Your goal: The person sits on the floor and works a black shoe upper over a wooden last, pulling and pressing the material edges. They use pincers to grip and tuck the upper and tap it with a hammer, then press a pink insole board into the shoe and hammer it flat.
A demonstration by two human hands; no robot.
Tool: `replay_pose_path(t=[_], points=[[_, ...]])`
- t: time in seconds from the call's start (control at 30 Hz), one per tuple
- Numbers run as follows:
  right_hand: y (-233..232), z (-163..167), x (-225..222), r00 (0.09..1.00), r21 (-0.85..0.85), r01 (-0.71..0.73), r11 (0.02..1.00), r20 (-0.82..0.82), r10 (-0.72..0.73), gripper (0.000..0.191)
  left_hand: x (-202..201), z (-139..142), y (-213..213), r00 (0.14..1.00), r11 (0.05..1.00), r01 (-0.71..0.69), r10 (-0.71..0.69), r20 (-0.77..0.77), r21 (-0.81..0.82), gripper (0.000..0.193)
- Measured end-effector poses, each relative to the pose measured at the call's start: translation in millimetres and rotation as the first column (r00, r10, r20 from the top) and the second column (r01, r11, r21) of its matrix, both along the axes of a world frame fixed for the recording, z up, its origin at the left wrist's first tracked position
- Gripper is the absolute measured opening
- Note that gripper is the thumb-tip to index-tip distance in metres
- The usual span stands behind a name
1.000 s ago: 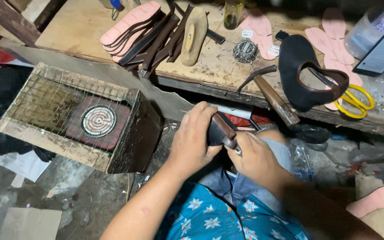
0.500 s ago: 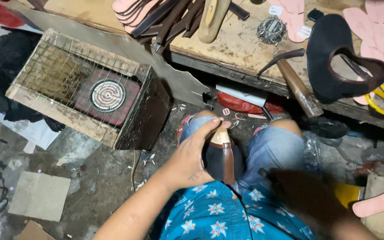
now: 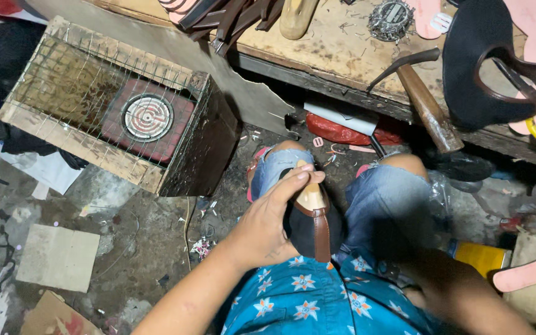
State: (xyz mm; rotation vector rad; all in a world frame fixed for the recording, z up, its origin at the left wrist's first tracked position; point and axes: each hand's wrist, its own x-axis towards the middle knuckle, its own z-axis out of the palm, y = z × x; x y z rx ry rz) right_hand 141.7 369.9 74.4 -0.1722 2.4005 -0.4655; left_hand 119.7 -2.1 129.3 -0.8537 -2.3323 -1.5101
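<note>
The bench (image 3: 336,46) runs across the top of my view, its worn wooden top littered with scraps. Left of me on the floor sits a wooden crate (image 3: 181,167) topped with wire mesh, and inside it there's a red electric hotplate (image 3: 148,119) with a round coil. Up on the bench at the right lies a black shoe upper (image 3: 473,74) with a heart-shaped opening, and just beside it a hammer (image 3: 426,105) with a wooden handle hanging over the bench edge. Under the bench edge, something red and white (image 3: 342,127) is tucked away.

Down in my lap, between my knees in torn blue jeans (image 3: 392,205), is the shoe (image 3: 311,226): black, with a brown strap running down it and a pale wooden last poking out at the top. My left hand (image 3: 268,226) is clamped around it from the left, fingers (image 3: 296,183) laid over the tip of the last. My right hand is out of sight; only a blurred dark forearm (image 3: 460,291) shows at the lower right, so I can't tell what it's doing.

A pink sole piece (image 3: 531,273) lies at the far right.
</note>
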Motion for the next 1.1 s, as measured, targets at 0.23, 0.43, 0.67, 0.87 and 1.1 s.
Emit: replay_pose_path(t=[0.23,0.43,0.67,0.87,1.1], points=[[1.4,2.3,-9.9,0.997,0.003,-0.078,0.997,0.022,0.078,0.068,2.6,-0.2,-3.0,0.999,0.999,-0.036,0.036,0.002,0.018,0.103],[-22.9,18.5,-24.0,0.910,-0.197,-0.371,0.907,-0.271,0.313,0.066,-4.1,21.4,-1.8,1.000,0.999,-0.003,0.003,0.007,-0.043,0.086],[-98.5,29.2,-64.6,0.979,-0.909,0.192,0.369,0.205,-0.005,0.067,-14.7,56.2,-6.7,0.949,0.965,0.253,-0.261,0.175,0.067,0.089],[-127.1,25.7,-76.8,0.936,-0.938,0.316,0.147,0.333,0.117,0.050,-28.9,11.1,-24.3,0.908,0.911,0.103,-0.250,0.336,0.400,0.062],[-149.1,35.1,-46.5,0.959,-0.882,0.270,0.387,0.210,-0.190,0.043,-2.3,-42.7,-10.2,0.727,0.735,-0.430,-0.062,0.684,0.524,0.048]])
